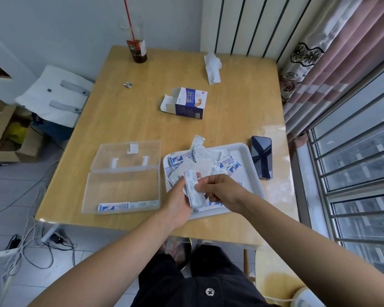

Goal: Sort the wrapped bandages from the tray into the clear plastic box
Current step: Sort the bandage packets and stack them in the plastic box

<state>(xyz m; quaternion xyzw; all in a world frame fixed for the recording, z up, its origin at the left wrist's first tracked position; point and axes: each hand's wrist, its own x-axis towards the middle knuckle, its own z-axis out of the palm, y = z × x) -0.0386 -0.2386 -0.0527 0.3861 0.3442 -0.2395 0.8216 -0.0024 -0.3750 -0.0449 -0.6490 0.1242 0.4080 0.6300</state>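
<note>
A white tray [248, 158] on the wooden table holds a loose heap of wrapped bandages [225, 163] in white and blue paper. Over the tray's near left part my left hand [179, 202] holds a small stack of wrapped bandages [192, 188]. My right hand [222, 189] pinches the same stack from the right. To the left stands the clear plastic box [120, 189], lid folded back, with two wrapped bandages [114, 206] lying along its near wall.
A dark phone [261, 156] lies right of the tray. Farther back are an open bandage carton [186, 103], a crumpled tissue [212, 67], a small paper scrap [127, 84] and a drink cup with a red straw [138, 48]. A radiator and curtain stand at right.
</note>
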